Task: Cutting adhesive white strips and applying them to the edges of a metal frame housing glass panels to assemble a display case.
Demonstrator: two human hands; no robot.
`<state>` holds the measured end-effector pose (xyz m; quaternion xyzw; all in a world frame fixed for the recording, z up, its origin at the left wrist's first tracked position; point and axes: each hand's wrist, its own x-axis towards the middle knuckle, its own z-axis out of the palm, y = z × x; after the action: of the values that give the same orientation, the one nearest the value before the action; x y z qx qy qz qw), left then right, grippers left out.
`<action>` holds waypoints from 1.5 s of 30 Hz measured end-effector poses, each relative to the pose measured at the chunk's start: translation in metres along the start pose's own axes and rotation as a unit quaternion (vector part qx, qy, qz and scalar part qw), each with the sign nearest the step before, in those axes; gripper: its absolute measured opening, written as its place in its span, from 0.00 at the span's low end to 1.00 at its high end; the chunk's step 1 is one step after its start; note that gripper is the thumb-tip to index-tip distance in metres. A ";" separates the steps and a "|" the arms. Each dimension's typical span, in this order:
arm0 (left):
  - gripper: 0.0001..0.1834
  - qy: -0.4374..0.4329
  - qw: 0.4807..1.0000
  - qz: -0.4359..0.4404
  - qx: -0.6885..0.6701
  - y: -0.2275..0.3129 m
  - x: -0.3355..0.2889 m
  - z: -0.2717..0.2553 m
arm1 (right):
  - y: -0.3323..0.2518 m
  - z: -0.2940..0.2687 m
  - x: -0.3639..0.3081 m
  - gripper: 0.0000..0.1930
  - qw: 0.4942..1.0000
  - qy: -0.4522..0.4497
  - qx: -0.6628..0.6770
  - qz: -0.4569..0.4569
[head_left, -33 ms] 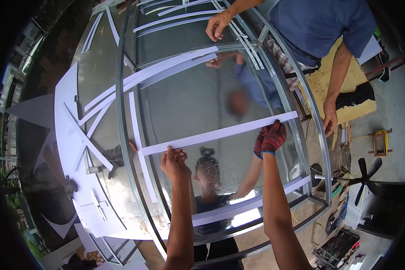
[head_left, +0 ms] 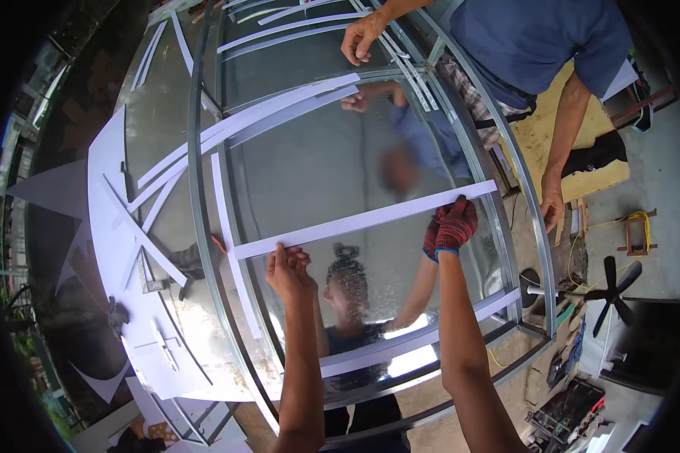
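Note:
A long flat white strip (head_left: 366, 220) lies crosswise over a shiny grey sheet (head_left: 302, 166) that mirrors my arms. My bare left hand (head_left: 289, 272) pinches the strip's lower edge near its left end. In a red and black knit glove, my right hand (head_left: 453, 228) grips the strip close to its right end, fingers closed. The strip's left end overlaps another white strip (head_left: 231, 249) running along a metal bar. Nearer to me, one more white strip (head_left: 423, 334) crosses the metal frame (head_left: 196, 143).
Across the frame a person's one hand (head_left: 361, 41) hovers over thin strips; their other hand (head_left: 552, 204) is by the outer rail. Loose white strips (head_left: 147, 230) lie crossed at left, near a white sheet (head_left: 107, 181). A black fan (head_left: 613, 296) stands at right.
The whole view has shifted slightly, so everything sits a little further left and up. Both my hands keep the same hold on the strip.

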<state>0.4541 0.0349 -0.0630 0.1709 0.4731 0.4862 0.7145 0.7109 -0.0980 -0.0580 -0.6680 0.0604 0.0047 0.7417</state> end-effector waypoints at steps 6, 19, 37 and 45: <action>0.11 -0.014 1.000 -0.001 0.017 0.002 -0.001 0.002 | -0.009 0.005 -0.006 0.12 0.998 0.043 0.031 0.026; 0.15 -0.041 0.997 0.029 0.057 0.006 0.002 0.004 | -0.002 -0.001 0.003 0.14 0.994 0.013 0.102 0.046; 0.14 -0.106 0.906 0.103 0.396 0.035 -0.029 -0.021 | 0.001 -0.005 0.010 0.16 0.986 0.007 0.081 0.144; 0.22 0.008 0.498 0.510 0.701 0.054 -0.023 -0.050 | -0.004 -0.009 0.011 0.13 0.989 -0.015 0.049 0.137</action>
<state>0.3807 0.0296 -0.0376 0.8234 0.4952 0.2765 -0.0159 0.7216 -0.1083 -0.0560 -0.6158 0.1409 0.1134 0.7669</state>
